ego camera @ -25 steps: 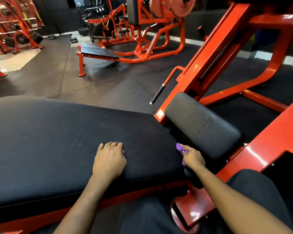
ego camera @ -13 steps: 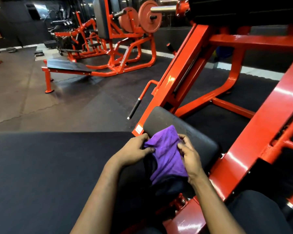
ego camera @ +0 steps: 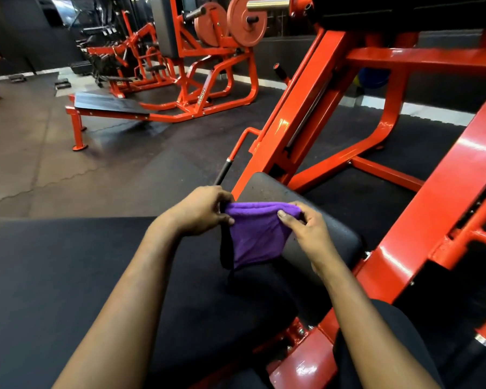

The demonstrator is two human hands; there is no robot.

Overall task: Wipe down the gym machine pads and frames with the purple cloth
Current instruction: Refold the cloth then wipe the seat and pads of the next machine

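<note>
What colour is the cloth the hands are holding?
Plain purple. The purple cloth shows best in the head view, pinched between the left hand and right hand.

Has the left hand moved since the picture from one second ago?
Yes. The left hand lifted off the large black pad and went right, toward the small pad, where it now pinches the purple cloth at its left edge.

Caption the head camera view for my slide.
Left hand and right hand pinch the purple cloth near the small black pad.
</note>
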